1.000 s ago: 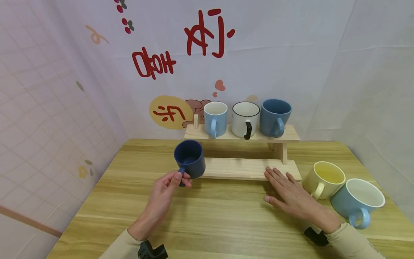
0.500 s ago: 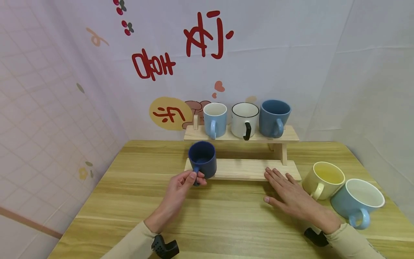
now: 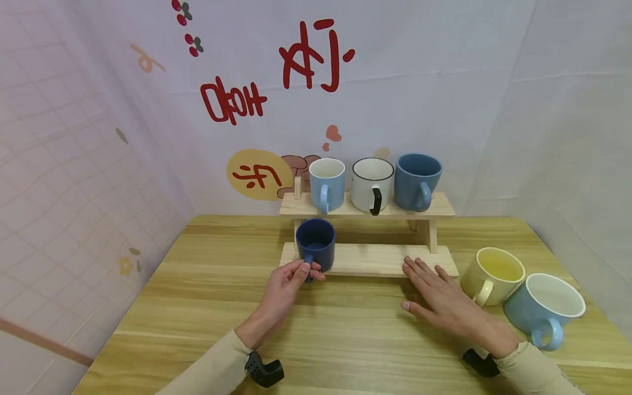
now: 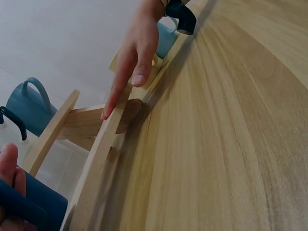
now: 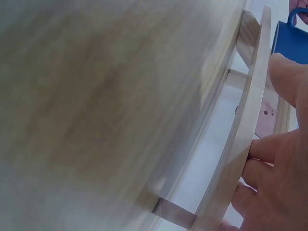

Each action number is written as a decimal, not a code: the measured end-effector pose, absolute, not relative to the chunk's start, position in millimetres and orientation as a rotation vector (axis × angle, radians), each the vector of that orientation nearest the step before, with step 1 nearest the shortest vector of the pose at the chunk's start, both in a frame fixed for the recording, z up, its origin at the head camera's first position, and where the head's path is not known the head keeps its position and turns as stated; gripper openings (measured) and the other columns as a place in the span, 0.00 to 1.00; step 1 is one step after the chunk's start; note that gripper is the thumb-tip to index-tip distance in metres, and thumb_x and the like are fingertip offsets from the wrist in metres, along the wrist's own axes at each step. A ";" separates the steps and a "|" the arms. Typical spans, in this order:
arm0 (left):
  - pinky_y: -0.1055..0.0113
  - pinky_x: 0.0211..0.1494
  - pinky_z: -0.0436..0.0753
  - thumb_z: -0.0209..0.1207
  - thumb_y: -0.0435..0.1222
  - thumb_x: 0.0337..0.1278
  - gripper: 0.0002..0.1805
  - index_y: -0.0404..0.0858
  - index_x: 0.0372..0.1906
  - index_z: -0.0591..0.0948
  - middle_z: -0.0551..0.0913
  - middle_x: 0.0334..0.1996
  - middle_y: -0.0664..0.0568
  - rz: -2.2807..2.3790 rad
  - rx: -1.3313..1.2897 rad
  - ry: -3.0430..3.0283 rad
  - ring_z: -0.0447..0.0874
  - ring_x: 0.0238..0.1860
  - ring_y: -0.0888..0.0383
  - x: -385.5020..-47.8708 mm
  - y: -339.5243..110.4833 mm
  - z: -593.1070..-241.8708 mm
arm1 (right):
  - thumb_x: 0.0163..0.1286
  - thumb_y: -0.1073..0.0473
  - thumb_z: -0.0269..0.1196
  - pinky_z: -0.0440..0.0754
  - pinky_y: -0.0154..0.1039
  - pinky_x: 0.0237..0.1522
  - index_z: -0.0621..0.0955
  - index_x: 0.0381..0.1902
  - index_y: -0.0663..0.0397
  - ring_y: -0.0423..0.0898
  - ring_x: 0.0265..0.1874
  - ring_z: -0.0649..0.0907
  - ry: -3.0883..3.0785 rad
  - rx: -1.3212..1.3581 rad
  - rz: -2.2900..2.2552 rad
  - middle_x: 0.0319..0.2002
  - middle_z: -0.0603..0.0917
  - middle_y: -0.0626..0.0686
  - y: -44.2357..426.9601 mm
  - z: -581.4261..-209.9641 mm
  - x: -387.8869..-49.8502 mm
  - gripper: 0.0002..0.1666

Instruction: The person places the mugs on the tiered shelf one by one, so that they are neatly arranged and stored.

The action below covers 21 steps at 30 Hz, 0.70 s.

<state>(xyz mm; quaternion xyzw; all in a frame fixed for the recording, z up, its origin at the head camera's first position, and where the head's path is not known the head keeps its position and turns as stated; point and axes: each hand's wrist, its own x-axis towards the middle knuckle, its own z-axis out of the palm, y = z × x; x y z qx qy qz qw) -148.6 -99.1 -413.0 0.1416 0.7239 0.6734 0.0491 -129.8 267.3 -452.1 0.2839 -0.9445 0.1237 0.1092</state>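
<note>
Three mugs top the wooden rack; your left hand pinches the navy mug by its handle at the lower shelf's nine-o'clock end, seating unclear. Your right hand touches that shelf, fingers straight. Yellow mug and wide light-blue mug stand unshelved, four o'clock.

Beige sleeves and curved black wrist devices are worn.
</note>
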 end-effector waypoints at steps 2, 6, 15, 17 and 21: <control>0.51 0.73 0.67 0.48 0.42 0.83 0.21 0.30 0.45 0.85 0.90 0.44 0.43 2.050 0.431 2.204 0.75 0.67 0.53 -150.0 -98.0 -415.4 | 0.75 0.40 0.64 0.63 0.68 0.69 0.66 0.78 0.62 0.63 0.76 0.65 -2.776 0.834 0.359 0.78 0.64 0.61 267.0 -452.2 -129.4 0.46; 0.52 0.73 0.67 0.48 0.43 0.83 0.22 0.30 0.46 0.85 0.90 0.44 0.43 2.056 0.439 2.202 0.76 0.67 0.53 -152.2 -95.9 -417.6 | 0.75 0.40 0.64 0.63 0.67 0.69 0.66 0.78 0.62 0.63 0.76 0.65 -2.775 0.830 0.358 0.78 0.64 0.61 266.0 -451.6 -128.1 0.46; 0.50 0.73 0.66 0.47 0.45 0.84 0.23 0.32 0.48 0.87 0.87 0.53 0.43 2.037 0.476 2.217 0.75 0.67 0.52 -158.1 -92.0 -419.2 | 0.75 0.40 0.64 0.63 0.66 0.70 0.66 0.78 0.62 0.63 0.75 0.66 -2.772 0.825 0.350 0.78 0.64 0.61 265.1 -450.0 -127.1 0.46; 0.51 0.73 0.66 0.47 0.45 0.84 0.24 0.31 0.49 0.86 0.88 0.52 0.43 2.033 0.483 2.214 0.75 0.67 0.52 -159.7 -91.1 -420.4 | 0.75 0.40 0.64 0.63 0.66 0.70 0.67 0.78 0.62 0.63 0.75 0.66 -2.772 0.823 0.352 0.78 0.65 0.61 265.3 -450.0 -126.8 0.45; 0.51 0.73 0.66 0.47 0.46 0.84 0.24 0.30 0.53 0.84 0.90 0.48 0.45 2.021 0.484 2.213 0.74 0.69 0.53 -161.8 -90.3 -422.5 | 0.75 0.40 0.63 0.62 0.66 0.70 0.66 0.78 0.62 0.63 0.76 0.65 -2.776 0.825 0.361 0.79 0.64 0.61 265.5 -450.2 -126.7 0.45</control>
